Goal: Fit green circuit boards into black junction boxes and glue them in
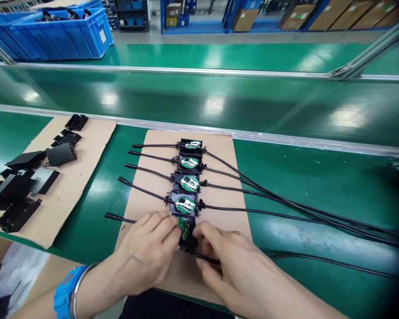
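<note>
Nearest to me in a column of black plastic housings, one housing holds a green circuit board (183, 228) partly hidden by my fingers. My left hand (153, 250) is closed at its left side, over the short cable (119, 217). On the right, my right hand (222, 257) curls around the black cable (206, 258) where it leaves the housing. Beyond my hands, several more housings hold round green boards (185, 204) with white patches. Each has a short cable to the left and a long one to the right.
A cardboard sheet (226, 221) lies under the housings. To the left, another sheet (96, 146) carries loose black covers (61, 154). Long cables (306, 210) run off to the right across the green bench. A metal rail (269, 144) crosses behind; blue bins (63, 35) stand farther back.
</note>
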Demonstrator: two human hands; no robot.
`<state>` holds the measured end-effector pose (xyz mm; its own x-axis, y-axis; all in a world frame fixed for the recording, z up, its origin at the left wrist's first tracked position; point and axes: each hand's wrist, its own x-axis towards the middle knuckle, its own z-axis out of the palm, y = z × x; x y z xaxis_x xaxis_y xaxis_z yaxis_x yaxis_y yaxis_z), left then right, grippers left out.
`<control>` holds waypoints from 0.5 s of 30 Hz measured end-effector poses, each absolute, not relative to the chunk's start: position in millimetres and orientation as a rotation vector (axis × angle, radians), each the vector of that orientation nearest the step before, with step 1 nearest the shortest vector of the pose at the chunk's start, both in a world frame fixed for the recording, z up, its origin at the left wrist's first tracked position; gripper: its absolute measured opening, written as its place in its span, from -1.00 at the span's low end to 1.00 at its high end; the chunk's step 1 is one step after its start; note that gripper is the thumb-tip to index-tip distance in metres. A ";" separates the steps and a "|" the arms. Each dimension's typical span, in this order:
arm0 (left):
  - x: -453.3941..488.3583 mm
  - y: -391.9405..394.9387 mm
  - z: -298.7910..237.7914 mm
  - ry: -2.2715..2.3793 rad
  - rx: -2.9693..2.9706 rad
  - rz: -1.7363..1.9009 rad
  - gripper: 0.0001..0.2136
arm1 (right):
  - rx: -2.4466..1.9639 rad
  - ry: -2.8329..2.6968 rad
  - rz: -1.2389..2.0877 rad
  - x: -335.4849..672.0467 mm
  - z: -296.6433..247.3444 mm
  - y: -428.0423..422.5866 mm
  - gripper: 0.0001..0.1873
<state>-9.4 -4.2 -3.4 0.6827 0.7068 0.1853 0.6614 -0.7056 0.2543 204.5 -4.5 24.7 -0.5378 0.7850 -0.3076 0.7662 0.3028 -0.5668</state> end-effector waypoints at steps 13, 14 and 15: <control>-14.9 -7.0 -25.5 0.857 2.745 0.362 -0.75 | -1.393 -2.413 1.215 206.6 14.5 -0.2 -0.82; -14.2 -6.8 -25.4 0.858 2.745 0.370 -0.75 | -1.332 -2.411 1.107 208.1 9.0 -0.1 -0.83; -13.5 -6.7 -25.4 0.860 2.746 0.381 -0.75 | -1.261 -2.406 0.981 209.9 3.0 0.1 -0.84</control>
